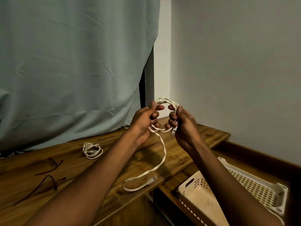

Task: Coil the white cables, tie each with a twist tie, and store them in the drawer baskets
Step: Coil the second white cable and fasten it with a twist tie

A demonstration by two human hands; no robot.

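White cable point(163, 154) was held as a coil at frame center, above the tabletop point(32, 160). Left hand point(143, 123) and right hand point(184, 124) fingers curled around opposite sides of the coil. Its loose tail hung down onto the tabletop. A second coiled cable point(92, 150) lay at left; drawer baskets point(254, 185) sat lower right.

Both hands are raised above the brown wooden tabletop point(187, 144), leaving open air beneath them. On the surface lie obstacles: a small coiled white cable point(92, 150) to the left, dark thin twist ties point(52, 165) nearer the left edge, and the loose white cable tail point(160, 162) trailing from the hands towards the front edge. A pale grey-green curtain point(73, 62) closes off the back. To the right, the open wooden drawer point(254, 152) holds cream perforated plastic baskets point(254, 186), open from above but partly crossed by the right forearm.
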